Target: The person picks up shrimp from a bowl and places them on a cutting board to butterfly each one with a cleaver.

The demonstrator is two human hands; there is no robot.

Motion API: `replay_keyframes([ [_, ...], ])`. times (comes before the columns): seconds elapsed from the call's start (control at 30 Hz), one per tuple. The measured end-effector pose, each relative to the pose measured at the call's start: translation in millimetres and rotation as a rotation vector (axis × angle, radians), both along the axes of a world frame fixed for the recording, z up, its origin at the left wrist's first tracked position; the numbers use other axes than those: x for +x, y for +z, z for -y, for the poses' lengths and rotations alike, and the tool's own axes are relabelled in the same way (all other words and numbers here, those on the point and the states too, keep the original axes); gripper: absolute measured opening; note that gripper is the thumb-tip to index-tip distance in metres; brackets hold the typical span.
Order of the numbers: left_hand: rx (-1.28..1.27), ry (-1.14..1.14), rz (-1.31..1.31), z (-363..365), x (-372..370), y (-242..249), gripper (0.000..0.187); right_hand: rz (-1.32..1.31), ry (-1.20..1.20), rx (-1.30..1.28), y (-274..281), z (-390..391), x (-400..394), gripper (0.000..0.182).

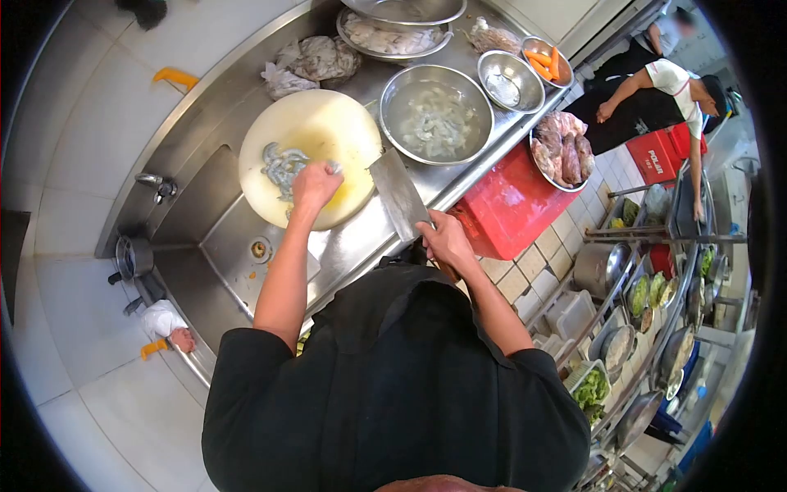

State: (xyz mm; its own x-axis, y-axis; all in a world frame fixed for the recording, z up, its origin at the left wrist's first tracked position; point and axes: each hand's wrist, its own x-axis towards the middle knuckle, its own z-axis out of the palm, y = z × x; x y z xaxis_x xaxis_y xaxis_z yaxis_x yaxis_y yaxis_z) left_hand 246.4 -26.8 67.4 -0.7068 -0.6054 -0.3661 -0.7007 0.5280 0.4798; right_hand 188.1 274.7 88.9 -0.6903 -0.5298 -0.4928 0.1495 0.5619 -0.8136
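Clamps right hand (pixel 448 240) on cleaver (pixel 398 193); clenches left hand (pixel 316 187), with contents unclear, beside shrimp (pixel 281 169); risks cuts from slipping on wet board (pixel 266 123).

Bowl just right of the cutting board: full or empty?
Not empty: the bowl holds pale shrimp in cloudy liquid; exact depth, cannot tell.

The left grip (pixel 316 189) is hiding some of the shrimp (pixel 284 166), its curled fingers concealing whether they are pinching one. The right grip (pixel 447 239) is covering part of the cleaver's (pixel 398 195) handle. The top edge is cutting off the upper bowl (pixel 407 11), which is overlapping a lower bowl (pixel 400 58). Blur is masking a far person's (pixel 666 36) face.
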Motion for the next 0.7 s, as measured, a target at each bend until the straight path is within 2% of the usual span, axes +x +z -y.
replay_keyframes([
  [0.1,0.213,-0.115,-0.749,-17,-11,-12,0.027,0.020,-0.002,0.013,-4,0,-1,0.025],
  [0.2,0.190,-0.234,-0.759,-14,-18,10,0.030,-0.004,0.045,0.006,-3,-2,-2,0.028],
  [0.37,-0.401,0.056,-0.023,88,-5,-24,0.029,-0.151,0.048,0.069,16,-10,9,0.034],
  [0.43,-0.520,-0.040,0.043,118,2,-59,0.027,-0.339,0.056,0.027,-2,-14,14,0.037],
  [0.47,-0.521,-0.036,0.015,120,2,-61,0.025,-0.433,0.058,0.008,-8,-16,15,0.038],
  [0.63,-0.437,0.007,-0.097,98,-9,-46,0.017,-0.331,0.225,0.089,21,7,15,0.037],
  [0.7,-0.271,0.065,-0.318,72,-16,-34,0.017,-0.346,0.307,0.133,26,15,14,0.036],
])
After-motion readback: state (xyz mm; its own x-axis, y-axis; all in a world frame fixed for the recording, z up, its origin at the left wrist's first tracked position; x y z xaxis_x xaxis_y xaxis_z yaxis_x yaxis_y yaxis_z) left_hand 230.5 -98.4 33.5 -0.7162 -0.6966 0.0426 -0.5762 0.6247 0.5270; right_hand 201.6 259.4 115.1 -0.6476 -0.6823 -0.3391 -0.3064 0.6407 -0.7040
